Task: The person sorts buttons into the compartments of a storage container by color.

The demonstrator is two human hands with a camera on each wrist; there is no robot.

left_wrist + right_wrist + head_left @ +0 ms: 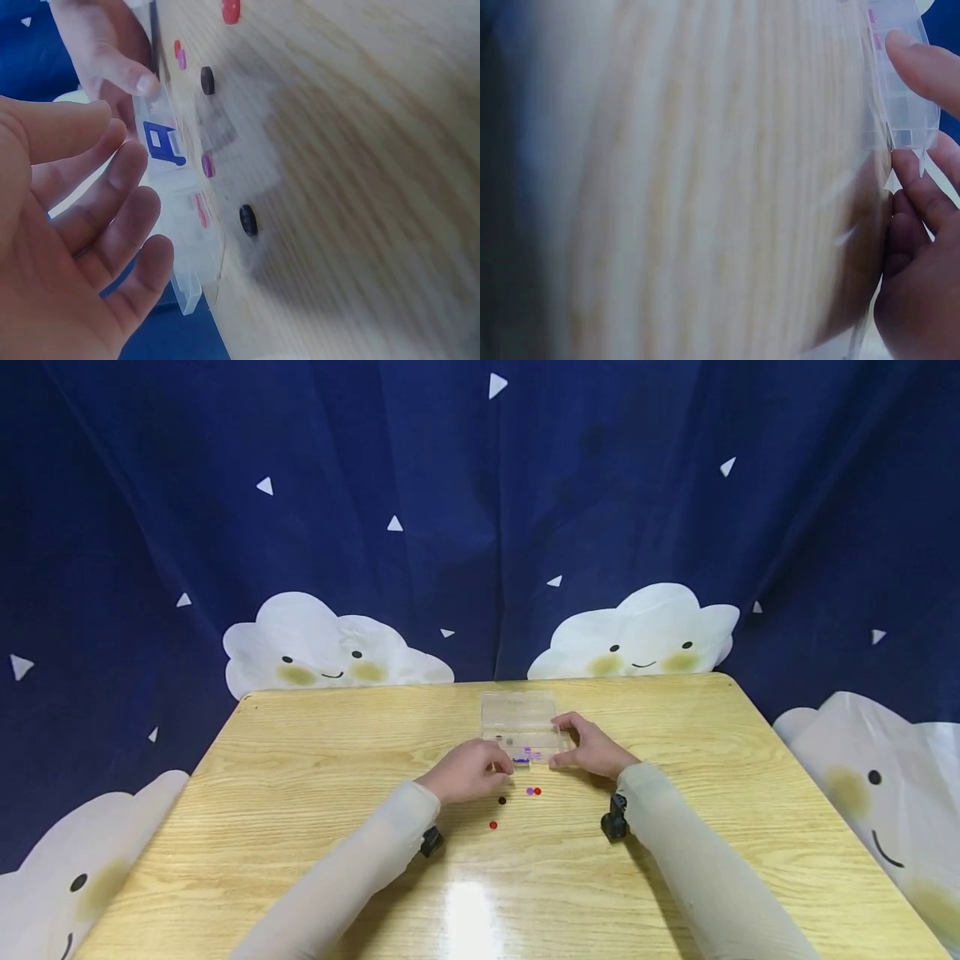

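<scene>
A clear plastic box (pixel 517 710) with small compartments lies with its lid open at the back, a blue latch (pixel 157 142) on its front. My right hand (pixel 592 750) grips the box's right end, thumb at the front and fingers at the side. My left hand (pixel 468 770) hovers by the box's front left corner, fingers loosely bent and nothing visible between them. In front of the box lie small round buttons: a black button (pixel 502 801), a red button (pixel 492 825), and a purple button (pixel 530 792) beside another red button (pixel 537 792). Several purple pieces (pixel 528 752) show inside the box.
The wooden table (pixel 337 760) ends at a back edge right behind the box. A dark blue curtain (pixel 420 485) with white clouds hangs beyond it. Each wrist carries a black camera, such as the right wrist camera (pixel 614 820).
</scene>
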